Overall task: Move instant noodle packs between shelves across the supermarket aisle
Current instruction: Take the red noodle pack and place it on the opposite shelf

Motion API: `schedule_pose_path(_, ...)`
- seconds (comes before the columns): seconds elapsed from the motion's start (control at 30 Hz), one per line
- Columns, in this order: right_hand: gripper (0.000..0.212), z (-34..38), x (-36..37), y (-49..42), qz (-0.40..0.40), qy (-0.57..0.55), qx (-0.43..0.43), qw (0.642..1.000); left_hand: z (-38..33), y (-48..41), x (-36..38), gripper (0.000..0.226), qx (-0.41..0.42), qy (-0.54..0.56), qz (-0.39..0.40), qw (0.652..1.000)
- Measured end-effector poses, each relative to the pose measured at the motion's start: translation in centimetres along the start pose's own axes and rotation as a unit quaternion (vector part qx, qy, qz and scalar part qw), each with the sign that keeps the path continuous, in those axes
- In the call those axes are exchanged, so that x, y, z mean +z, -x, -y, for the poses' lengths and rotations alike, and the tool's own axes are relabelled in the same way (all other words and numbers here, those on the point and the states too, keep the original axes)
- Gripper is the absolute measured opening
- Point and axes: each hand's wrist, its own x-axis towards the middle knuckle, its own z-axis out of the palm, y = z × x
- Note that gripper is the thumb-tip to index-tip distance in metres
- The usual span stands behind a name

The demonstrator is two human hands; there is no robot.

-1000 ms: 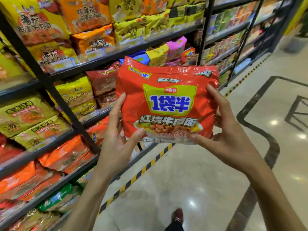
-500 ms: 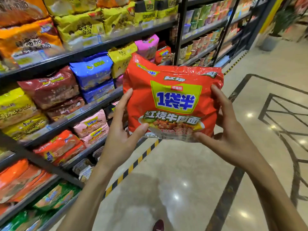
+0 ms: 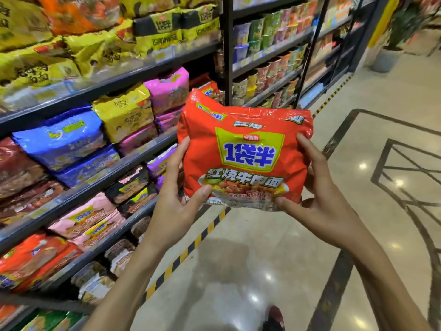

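Here, glossy red plastic noodle multipack point(image 3: 245, 151) pinched between my left hand point(image 3: 175, 199) and right hand point(image 3: 317, 194), thumbs on its lower front edge, fingers curled behind, label upright facing me, long axis sideways.

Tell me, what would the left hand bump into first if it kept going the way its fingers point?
Probably the pink noodle packs on the shelf ahead; depth is hard to judge. The left hand already holds the red pack.

Bright overhead light glared in white spots on the glossy floor point(image 3: 262, 259), a soft shadow pooled near, and the left shelves point(image 3: 100, 187) smeared with blur, bowing at the edges.
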Motion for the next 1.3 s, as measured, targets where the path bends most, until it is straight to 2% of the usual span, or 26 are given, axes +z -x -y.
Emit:
schedule_pose_path(0.1,0.101,-3.3,-4.3,-3.6,0.026,0.002,-0.002,1.0,1.2,-3.8,4.0,0.088,0.005,-0.022,-0.035,0.999)
schedule_pose_path(0.23,0.1,-6.9,-9.5,-8.3,0.053,0.015,-0.018,0.998,2.1,-7.9,9.1,0.092,-0.033,-0.009,-0.078,0.996)
schedule_pose_path(0.5,0.097,-13.2,-14.3,-17.0,0.131,-0.007,-0.032,0.991,5.4,-13.7,14.4,0.077,-0.111,-0.028,-0.128,0.985)
schedule_pose_path(0.8,0.097,-18.4,-14.5,-29.1,0.19,-0.008,-0.028,0.981,10.3,-22.5,15.3,0.078,-0.134,-0.022,-0.18,0.974)
schedule_pose_path(0.97,0.096,-20.9,-14.7,-37.2,0.197,0.018,-0.023,0.98,15.0,-30.3,15.2,0.076,-0.121,-0.006,-0.19,0.974)
schedule_pose_path(1.1,0.095,-22.2,-14.6,-44.2,0.201,0.032,-0.053,0.978,18.5,-36.1,14.4,0.078,-0.114,-0.006,-0.208,0.971)
schedule_pose_path(1.3,0.098,-24.9,-12.5,-51.2,0.21,0.035,-0.057,0.975,21.7,-41.1,12.2,0.081,-0.135,-0.023,-0.214,0.967)
